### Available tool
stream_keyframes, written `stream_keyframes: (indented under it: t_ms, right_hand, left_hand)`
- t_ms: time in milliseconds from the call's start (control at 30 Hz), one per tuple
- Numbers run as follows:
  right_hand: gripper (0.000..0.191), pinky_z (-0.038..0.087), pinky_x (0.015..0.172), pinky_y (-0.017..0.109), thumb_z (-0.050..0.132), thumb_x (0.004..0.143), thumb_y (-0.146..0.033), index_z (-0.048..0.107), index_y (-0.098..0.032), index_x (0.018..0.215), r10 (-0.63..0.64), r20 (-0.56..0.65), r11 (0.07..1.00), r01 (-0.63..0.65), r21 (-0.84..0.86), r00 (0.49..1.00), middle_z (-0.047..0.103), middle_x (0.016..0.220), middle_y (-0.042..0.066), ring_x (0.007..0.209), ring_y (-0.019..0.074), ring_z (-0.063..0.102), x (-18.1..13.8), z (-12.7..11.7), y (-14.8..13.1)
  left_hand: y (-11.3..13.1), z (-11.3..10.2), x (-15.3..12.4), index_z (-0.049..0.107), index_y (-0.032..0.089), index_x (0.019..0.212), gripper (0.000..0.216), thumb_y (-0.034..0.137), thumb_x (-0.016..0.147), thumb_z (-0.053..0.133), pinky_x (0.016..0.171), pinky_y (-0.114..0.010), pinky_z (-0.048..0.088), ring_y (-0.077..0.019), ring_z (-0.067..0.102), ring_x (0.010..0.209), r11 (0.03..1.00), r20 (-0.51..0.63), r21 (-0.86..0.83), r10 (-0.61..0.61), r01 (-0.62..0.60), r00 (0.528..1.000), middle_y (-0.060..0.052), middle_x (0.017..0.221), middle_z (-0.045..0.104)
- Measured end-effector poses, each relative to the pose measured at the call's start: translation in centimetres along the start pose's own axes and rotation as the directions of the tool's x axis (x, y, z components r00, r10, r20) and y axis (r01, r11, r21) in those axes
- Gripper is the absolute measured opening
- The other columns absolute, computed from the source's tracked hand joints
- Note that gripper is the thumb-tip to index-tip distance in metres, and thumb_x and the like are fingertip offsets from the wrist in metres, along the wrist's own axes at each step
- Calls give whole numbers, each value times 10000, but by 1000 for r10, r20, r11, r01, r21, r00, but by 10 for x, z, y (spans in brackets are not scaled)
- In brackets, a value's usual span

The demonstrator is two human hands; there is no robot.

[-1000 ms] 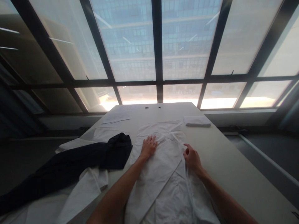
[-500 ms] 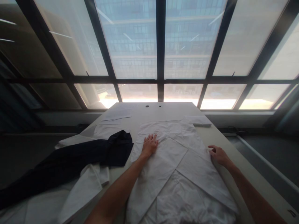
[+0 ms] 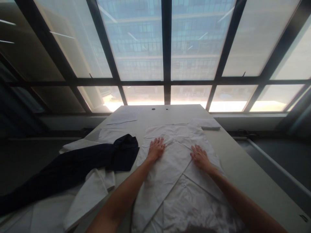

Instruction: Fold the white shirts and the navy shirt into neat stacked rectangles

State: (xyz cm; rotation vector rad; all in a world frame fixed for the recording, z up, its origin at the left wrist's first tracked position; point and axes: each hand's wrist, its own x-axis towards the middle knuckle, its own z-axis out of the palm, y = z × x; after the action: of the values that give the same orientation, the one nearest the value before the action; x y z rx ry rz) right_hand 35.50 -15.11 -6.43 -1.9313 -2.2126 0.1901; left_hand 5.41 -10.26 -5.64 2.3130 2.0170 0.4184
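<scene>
A white garment (image 3: 170, 168) lies spread on the table in front of me, with parts of it folded across its middle. My left hand (image 3: 156, 148) rests flat on its upper left part, fingers stretched out. On its upper right part lies my right hand (image 3: 199, 156), fingers extended and slightly apart, palm down on the cloth. Neither hand grips anything. The near end of the garment runs out of the bottom of the view, and my right forearm covers some of its right edge.
Dark navy clothing (image 3: 80, 165) lies over more white cloth (image 3: 85, 204) on the table's left side. Paper sheets (image 3: 121, 117) sit at the far left, and a folded white stack (image 3: 207, 124) at the far right. Beyond the white table (image 3: 233, 161) stands a wall of windows.
My right hand has moved left from the garment's right edge onto its upper right part, and its curled fingers have straightened. My left hand has stayed in place.
</scene>
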Motion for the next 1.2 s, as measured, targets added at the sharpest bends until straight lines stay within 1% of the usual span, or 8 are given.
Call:
stream_keyframes:
  t_ms: [333, 433, 533, 667, 800, 1000, 1100, 1200]
  right_hand:
    - [636, 128, 1185, 440, 266, 1009, -415, 286, -75, 1546, 65, -79, 997, -67, -26, 995, 316, 1592, 150, 1479, 257, 218, 11, 7, -13]
    - [598, 139, 1181, 453, 269, 1004, -344, 321, -62, 1529, 45, -79, 998, -48, -36, 996, 322, 1584, 170, 1478, 262, 218, 9, 7, -13]
    - [575, 161, 1179, 454, 303, 970, -249, 352, -83, 1518, 28, -99, 998, -33, -47, 995, 338, 1581, 151, 1474, 252, 232, 10, 10, -11]
    - [578, 189, 1178, 440, 334, 930, -197, 406, -117, 1498, 4, -112, 1000, -5, -11, 994, 385, 1562, 121, 1466, 239, 272, 12, 13, -4]
    - [569, 231, 1171, 388, 295, 916, -171, 480, -119, 1452, -6, -149, 996, 20, 89, 989, 475, 1502, 113, 1425, 216, 361, 16, 14, 3]
    - [602, 338, 1119, 335, 217, 931, -195, 427, -88, 1485, 72, -192, 970, -24, 241, 979, 513, 1466, 117, 1349, 212, 463, 20, 12, 9]
    - [597, 355, 1110, 332, 222, 933, -208, 440, -75, 1473, 80, -215, 959, -17, 281, 973, 532, 1446, 130, 1319, 223, 494, 19, 12, 9]
    - [577, 371, 1100, 343, 243, 931, -205, 487, -61, 1433, 65, -248, 963, 4, 268, 967, 565, 1409, 149, 1280, 237, 530, 18, 14, 9]
  left_hand:
    - [1, -11, 14, 378, 225, 1501, 523, 386, 1004, 375, 1189, -520, 184, -291, 262, 1473, 998, -47, -50, -37, 35, 998, -117, 1584, 335]
    - [34, -5, -5, 368, 251, 1503, 568, 419, 968, 459, 1190, -566, 142, -319, 174, 1498, 994, -91, -53, 91, -96, 992, -103, 1616, 264]
    - [81, 9, -30, 340, 208, 1520, 727, 553, 907, 524, 1184, -577, 158, -345, 218, 1481, 948, 36, -94, 309, -305, 950, -151, 1592, 306]
    - [132, 22, -47, 418, 143, 1474, 749, 614, 896, 497, 1130, -675, 172, -423, 218, 1463, 948, 85, -74, 315, -309, 945, -232, 1558, 331]
    - [154, 14, -43, 539, 122, 1361, 476, 378, 967, 460, 1097, -611, 310, -388, 406, 1369, 953, 89, -45, 301, -298, 949, -261, 1434, 483]
    - [142, -8, -29, 359, 234, 1510, 600, 64, 935, 379, 860, -357, 529, -241, 679, 971, 954, 79, -95, 291, -284, 953, -125, 1093, 692]
    - [118, -25, -25, 321, 241, 1532, 718, -2, 861, 397, 880, -317, 516, -207, 666, 967, 930, -69, -251, 261, -270, 963, -85, 1113, 692]
    - [82, -58, -28, 514, 200, 1390, 652, -21, 788, 397, 917, -304, 503, -191, 640, 989, 885, -289, -379, 162, -268, 944, -66, 1123, 691]
